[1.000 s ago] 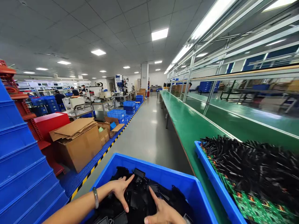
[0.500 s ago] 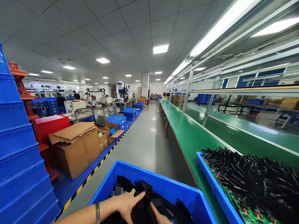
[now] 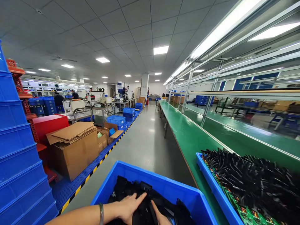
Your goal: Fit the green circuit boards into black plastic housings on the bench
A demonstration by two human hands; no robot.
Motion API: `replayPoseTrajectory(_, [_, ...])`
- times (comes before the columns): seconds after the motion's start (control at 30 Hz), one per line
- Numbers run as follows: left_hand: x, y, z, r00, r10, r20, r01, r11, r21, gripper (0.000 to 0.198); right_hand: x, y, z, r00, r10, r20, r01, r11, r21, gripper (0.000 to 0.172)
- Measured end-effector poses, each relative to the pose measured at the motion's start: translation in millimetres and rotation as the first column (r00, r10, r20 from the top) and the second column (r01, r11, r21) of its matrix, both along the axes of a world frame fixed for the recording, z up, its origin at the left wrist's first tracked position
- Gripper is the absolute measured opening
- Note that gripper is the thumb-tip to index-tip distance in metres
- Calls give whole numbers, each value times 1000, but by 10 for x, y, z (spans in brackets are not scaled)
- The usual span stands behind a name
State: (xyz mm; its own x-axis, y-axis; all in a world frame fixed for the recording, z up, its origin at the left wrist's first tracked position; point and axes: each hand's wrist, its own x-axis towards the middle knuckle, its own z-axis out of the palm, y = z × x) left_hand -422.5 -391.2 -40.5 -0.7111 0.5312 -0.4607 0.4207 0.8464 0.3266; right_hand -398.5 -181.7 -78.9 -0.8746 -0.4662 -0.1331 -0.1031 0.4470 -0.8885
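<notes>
While frame edge cuts right hand (image 3: 161, 217), grip unreadable; left hand (image 3: 127, 207) splayed flat on black parts (image 3: 122, 189).

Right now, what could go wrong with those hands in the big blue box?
1. The left hand and right hand press into a jumbled heap of black plastic parts in the blue plastic bin. A finger might get pinched or scraped on a hard edge.
2. The blue tray beside it is piled high with tangled black cables. A sleeve or elbow could perhaps snag some and spill them.
</notes>
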Motion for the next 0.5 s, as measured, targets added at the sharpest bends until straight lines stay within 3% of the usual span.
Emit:
replayPoseTrajectory(0.1, [-39,-14,-87,998,6,-67,-1,997,76,145,63,-51,36,1000,-8,-22,6,994,-107,105])
replayPoseTrajectory(0.2, [-76,-38,-92,995,7,-99,20,962,271,132,86,-87,99,998,-47,32,54,967,-250,97])
replayPoseTrajectory(0.33, [-75,-53,5,999,-2,-38,21,861,508,114,97,-121,249,972,-65,226,154,902,-404,95])
replayPoseTrajectory(0.5, [-32,14,243,997,0,-83,52,783,619,102,202,-136,585,957,-148,249,251,852,-460,84])
